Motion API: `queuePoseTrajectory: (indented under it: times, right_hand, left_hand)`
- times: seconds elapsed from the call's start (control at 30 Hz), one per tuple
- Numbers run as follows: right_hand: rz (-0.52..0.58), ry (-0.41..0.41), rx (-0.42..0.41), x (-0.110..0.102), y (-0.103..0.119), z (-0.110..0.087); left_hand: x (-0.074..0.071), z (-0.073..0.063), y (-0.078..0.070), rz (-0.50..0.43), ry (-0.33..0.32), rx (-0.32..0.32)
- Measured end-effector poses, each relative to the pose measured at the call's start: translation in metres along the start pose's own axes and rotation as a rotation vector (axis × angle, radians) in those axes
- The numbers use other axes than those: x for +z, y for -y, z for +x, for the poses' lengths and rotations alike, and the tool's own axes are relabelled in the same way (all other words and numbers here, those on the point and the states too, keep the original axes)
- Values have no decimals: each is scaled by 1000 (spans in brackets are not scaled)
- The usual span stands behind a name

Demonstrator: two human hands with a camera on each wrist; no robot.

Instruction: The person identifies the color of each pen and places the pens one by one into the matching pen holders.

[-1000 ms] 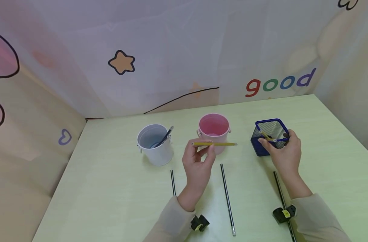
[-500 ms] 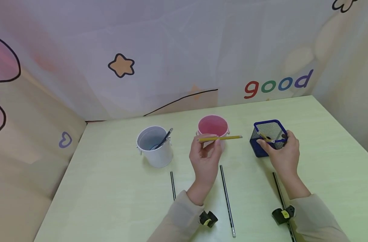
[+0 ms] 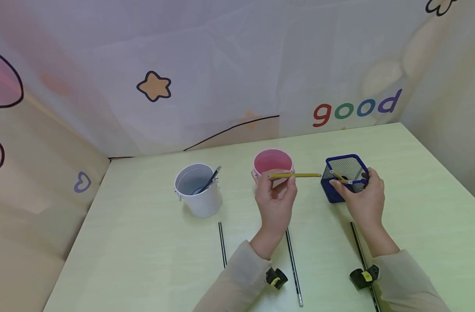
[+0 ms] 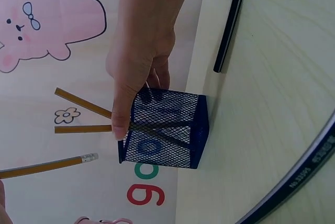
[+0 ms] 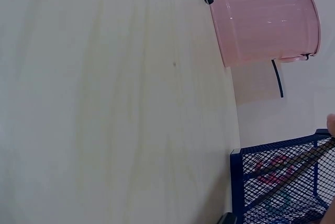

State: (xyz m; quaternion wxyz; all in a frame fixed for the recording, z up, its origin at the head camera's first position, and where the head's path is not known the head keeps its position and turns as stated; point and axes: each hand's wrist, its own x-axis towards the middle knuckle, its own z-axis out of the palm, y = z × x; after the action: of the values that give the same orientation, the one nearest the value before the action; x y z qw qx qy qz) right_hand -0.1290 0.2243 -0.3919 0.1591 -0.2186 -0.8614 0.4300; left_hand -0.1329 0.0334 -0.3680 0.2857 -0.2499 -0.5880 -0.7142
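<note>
From my remote feed: left hand has its grip pinched tight on a yellow pencil, held nearly level in the air, eraser end towards the blue mesh holder. Right hand has its grip clamped on the holder's rim. Two yellow pencils cross inside it. Pink bucket partly behind the left hand. I read the step as bringing this pencil to the holder. Next move, I judge, calls for getting it over the mouth, eraser end down, then letting go without snagging the pair inside
</note>
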Motion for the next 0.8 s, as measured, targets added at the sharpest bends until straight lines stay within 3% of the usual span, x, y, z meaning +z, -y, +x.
queuePoseTrajectory:
  times: [0.47,0.8]
  right_hand:
    - [-6,-12,-2,0,0,0]
    - [-11,-15,-13,1,-1,0]
  left_hand:
    - [18,2,6,7,33,-10]
    - [27,2,11,100,87,15]
